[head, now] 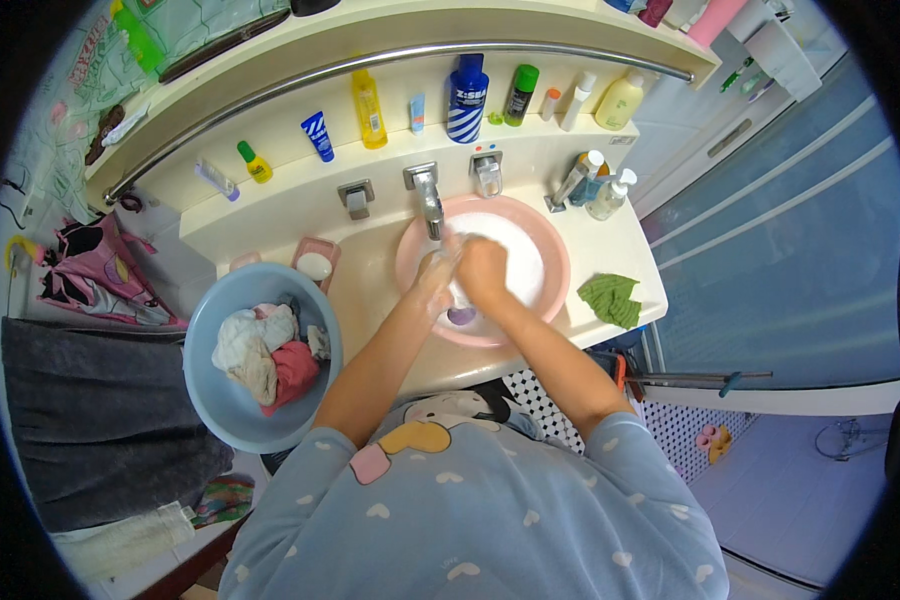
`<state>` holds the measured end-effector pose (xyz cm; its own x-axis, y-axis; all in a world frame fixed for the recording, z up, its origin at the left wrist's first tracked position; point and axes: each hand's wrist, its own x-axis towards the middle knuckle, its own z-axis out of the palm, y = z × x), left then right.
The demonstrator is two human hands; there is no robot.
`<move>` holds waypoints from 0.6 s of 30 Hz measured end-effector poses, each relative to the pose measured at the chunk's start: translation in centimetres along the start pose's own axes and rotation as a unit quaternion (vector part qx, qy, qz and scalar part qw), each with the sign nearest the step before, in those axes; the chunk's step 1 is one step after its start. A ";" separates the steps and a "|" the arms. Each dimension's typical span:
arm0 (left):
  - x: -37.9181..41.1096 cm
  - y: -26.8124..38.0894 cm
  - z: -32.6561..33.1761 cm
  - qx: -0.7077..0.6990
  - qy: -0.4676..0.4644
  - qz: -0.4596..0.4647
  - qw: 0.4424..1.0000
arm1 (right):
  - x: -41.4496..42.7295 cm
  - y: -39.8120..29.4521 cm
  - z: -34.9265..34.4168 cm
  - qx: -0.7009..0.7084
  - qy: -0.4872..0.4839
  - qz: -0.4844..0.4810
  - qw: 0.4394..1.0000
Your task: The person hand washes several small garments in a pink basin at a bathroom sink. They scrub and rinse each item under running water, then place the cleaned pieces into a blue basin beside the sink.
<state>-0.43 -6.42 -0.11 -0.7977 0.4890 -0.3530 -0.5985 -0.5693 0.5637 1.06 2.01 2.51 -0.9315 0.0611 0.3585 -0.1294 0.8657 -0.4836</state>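
Note:
Both my hands are close together over a pink plastic basin (559,281) of white suds, under the chrome faucet spout (429,199). My left hand (435,281) is wet with foam and is closed on a whitish cloth (457,295). Fingers curled into a fist, my right hand (483,268) grips the same cloth from the other side. Much of the cloth is hidden by the hands and foam. A purple patch (461,316) shows just below it; I cannot tell whether it belongs to the cloth.
A blue basin (197,367) with white, beige and red laundry (296,371) stands left of the sink. Near it is a soap bar (314,266) in a pink dish. Right of the sink lie a green cloth (611,298) and a pump bottle (611,196). Toiletries line the ledge behind, including a blue bottle (468,101).

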 end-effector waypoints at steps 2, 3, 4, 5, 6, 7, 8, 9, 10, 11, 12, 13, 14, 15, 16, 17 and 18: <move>0.2 -0.6 -0.7 -0.044 -0.025 0.020 0.999 | -2.1 -1.6 1.5 0.034 0.073 -0.146 0.986; 0.4 -0.7 -1.0 -0.051 -0.018 0.007 0.999 | -1.8 -1.0 1.7 0.032 0.065 -0.145 0.987; 0.5 -0.9 -1.1 -0.057 -0.011 -0.008 0.998 | -1.1 0.1 1.9 0.029 0.059 -0.143 0.988; 0.6 -1.1 -1.2 -0.064 -0.005 -0.023 0.998 | -0.4 1.4 2.0 0.026 0.053 -0.140 0.988; 0.6 -1.2 -1.3 -0.042 0.011 -0.036 0.998 | 0.9 1.0 0.1 0.009 0.035 -0.012 0.999; 0.8 -1.3 -1.0 -0.017 0.025 -0.050 0.998 | 1.9 1.8 -0.2 -0.013 0.030 0.033 0.999; 0.9 -1.3 -0.6 0.008 0.038 -0.065 0.997 | 1.3 1.8 -0.1 -0.015 0.047 0.015 0.999; 1.4 -1.2 -0.8 -0.006 -0.013 -0.054 0.998 | 0.7 1.4 0.0 -0.014 0.064 -0.006 0.998; 1.6 -1.2 -1.1 -0.022 -0.064 -0.046 0.997 | -0.4 0.7 0.5 -0.004 0.054 -0.067 0.996; 2.2 -1.5 -2.3 -0.077 -0.180 -0.016 0.981 | -1.6 -0.2 1.0 0.007 0.043 -0.129 0.991; 2.5 -1.7 -4.1 -0.132 -0.289 0.019 0.948 | -1.8 -2.5 -0.8 0.092 0.039 -0.198 0.975; 1.3 -1.4 -2.3 -0.068 -0.210 0.036 0.975 | -1.6 -1.3 -0.4 0.063 0.041 -0.148 0.986; 0.2 -0.9 -0.3 0.001 -0.130 0.044 0.991 | -0.9 0.7 0.4 0.034 0.044 -0.097 0.994; 0.2 -0.9 0.2 0.024 -0.066 0.007 0.998 | -0.2 1.9 0.5 0.008 0.043 -0.049 0.998; 0.6 -0.6 0.5 0.047 0.000 -0.028 0.999 | 0.9 2.0 -0.9 -0.033 -0.002 0.032 0.999; 0.8 -0.5 0.5 0.069 0.065 -0.064 0.993 | 0.9 2.2 -1.1 -0.037 -0.025 0.054 0.998; 1.1 -0.2 0.1 0.024 0.013 -0.060 0.998 | 0.5 1.7 -1.0 -0.017 -0.006 0.034 0.999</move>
<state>-1.22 -5.71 -0.57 -0.7219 0.5344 -0.4396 -0.6867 -0.4749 0.5504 0.76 4.03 2.69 -0.9420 0.1135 0.3158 -0.0548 0.8764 -0.4784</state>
